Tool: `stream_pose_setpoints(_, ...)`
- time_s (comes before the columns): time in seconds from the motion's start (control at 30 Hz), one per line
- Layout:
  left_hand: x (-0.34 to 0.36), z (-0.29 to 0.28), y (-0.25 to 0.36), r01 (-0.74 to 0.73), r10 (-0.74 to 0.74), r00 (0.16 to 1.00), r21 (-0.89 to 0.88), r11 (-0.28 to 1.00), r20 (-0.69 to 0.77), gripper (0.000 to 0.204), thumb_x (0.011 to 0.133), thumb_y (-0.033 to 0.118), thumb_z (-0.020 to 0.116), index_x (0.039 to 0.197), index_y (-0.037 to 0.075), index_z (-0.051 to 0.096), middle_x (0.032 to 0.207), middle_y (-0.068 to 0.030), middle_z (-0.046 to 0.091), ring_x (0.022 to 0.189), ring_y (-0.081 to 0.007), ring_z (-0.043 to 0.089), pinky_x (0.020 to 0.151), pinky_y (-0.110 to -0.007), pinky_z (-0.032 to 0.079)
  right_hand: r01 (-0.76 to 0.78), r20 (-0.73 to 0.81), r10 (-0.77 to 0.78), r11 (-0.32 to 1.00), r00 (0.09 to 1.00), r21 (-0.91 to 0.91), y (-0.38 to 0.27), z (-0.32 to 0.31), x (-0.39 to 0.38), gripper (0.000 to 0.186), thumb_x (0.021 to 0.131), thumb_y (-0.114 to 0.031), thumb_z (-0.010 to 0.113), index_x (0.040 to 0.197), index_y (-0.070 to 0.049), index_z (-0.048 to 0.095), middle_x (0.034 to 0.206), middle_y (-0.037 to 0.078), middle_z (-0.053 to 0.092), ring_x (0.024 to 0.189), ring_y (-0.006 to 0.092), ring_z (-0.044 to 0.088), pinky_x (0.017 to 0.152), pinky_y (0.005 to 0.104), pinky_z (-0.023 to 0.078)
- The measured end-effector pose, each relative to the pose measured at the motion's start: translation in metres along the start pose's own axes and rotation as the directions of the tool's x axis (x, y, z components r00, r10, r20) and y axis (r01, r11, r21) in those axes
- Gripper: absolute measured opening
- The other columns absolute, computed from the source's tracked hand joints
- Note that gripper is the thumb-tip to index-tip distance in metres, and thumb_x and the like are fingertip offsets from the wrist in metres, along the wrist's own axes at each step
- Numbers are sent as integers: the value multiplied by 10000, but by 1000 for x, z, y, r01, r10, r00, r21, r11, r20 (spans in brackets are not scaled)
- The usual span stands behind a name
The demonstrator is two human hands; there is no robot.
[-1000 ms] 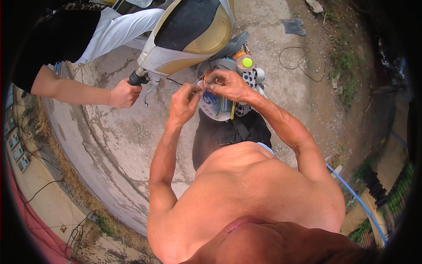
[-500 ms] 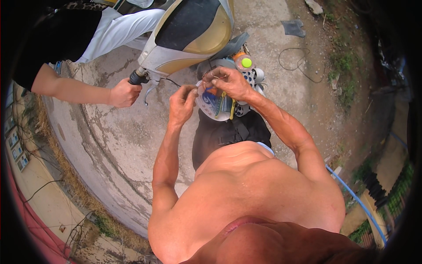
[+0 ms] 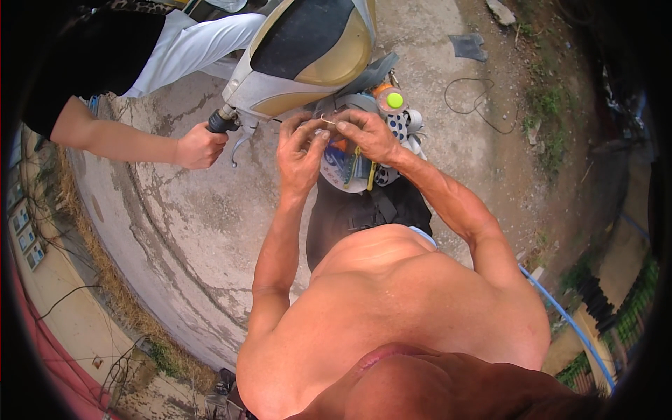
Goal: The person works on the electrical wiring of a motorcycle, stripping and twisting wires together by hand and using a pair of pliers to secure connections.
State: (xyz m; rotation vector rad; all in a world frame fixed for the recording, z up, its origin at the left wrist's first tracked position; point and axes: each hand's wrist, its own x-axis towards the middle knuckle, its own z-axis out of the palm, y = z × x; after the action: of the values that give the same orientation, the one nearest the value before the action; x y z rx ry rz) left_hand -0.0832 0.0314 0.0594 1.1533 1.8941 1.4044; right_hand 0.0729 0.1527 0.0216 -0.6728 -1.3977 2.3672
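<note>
In front of a gold, white and black scooter (image 3: 334, 66), my two hands meet close together. A thin bare wire (image 3: 327, 122) spans the gap between their fingertips. My left hand (image 3: 299, 150) pinches its left end, where a dark cable from the scooter seems to run in behind the fingers. With thumb and fingers closed, my right hand (image 3: 372, 138) grips the other end. Just below them is a round white tub (image 3: 345, 186) holding blue, orange and yellow-handled tools, partly hidden by my hands.
On the left, another person's hand (image 3: 201, 147) grips the scooter's black handlebar grip (image 3: 222, 121), above a brake lever (image 3: 239, 152). A bottle with a yellow-green cap (image 3: 394, 101) stands right of my hands. A loose wire loop (image 3: 467, 112) and a dark flat scrap (image 3: 467, 47) lie on the ground.
My left hand has moved up and slightly right, closer to my right hand. The wire now shows between both hands' fingertips. The other person's hand keeps its grip.
</note>
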Motion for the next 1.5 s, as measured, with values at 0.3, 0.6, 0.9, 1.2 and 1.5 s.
stream_pose_setpoints(0.3, -25, -20, -46, 518, -555, 821, -233, 823, -134, 306, 1005, 186, 732, 1234, -12, 686, 961, -53, 701, 728, -112, 643, 624, -237, 492, 54, -88, -44, 992, 995, 118, 5, -2, -4, 286, 1122, -261, 555, 1199, 8, 614, 1206, 124, 740, 1039, 159, 716, 806, 303, 595)
stream_pose_setpoints(0.6, -10, 7, -53, 626, -609, 681, -756, 193, 408, 265, 1063, 290, 648, 1150, 39, 650, 956, -45, 692, 783, -152, 603, 686, -318, 477, -66, -153, 44, 988, 987, -140, 1, 2, -8, 266, 1074, -239, 616, 1108, 25, 628, 1085, 101, 770, 898, 147, 719, 799, 311, 595)
stream_pose_setpoints(0.9, -15, 11, -56, 606, -536, 743, -743, 284, 401, 114, 1042, 166, 650, 1058, 54, 638, 926, -60, 688, 760, -164, 616, 687, -329, 494, -107, -214, 12, 892, 977, -439, -9, 16, -3, 303, 921, -147, 767, 1116, 67, 675, 976, 147, 770, 939, 208, 757, 816, 358, 590)
stream_pose_setpoints(1.2, -28, 3, -54, 610, -630, 742, -622, 492, 229, 98, 1035, 97, 632, 1108, 33, 632, 973, -92, 715, 748, -170, 653, 677, -316, 519, 42, -112, -85, 937, 990, -347, 10, 9, -6, 289, 951, -138, 702, 1151, 70, 685, 1046, 154, 772, 988, 219, 757, 884, 354, 596)
stream_pose_setpoints(1.5, -16, 10, -30, 502, -478, 855, -557, 661, 203, 159, 982, 34, 672, 1129, -22, 690, 947, -97, 726, 702, -128, 607, 628, -279, 487, 34, 13, -32, 896, 999, -442, -3, 11, -7, 370, 1111, -238, 511, 1298, 49, 650, 1095, 148, 726, 987, 201, 708, 874, 373, 574)
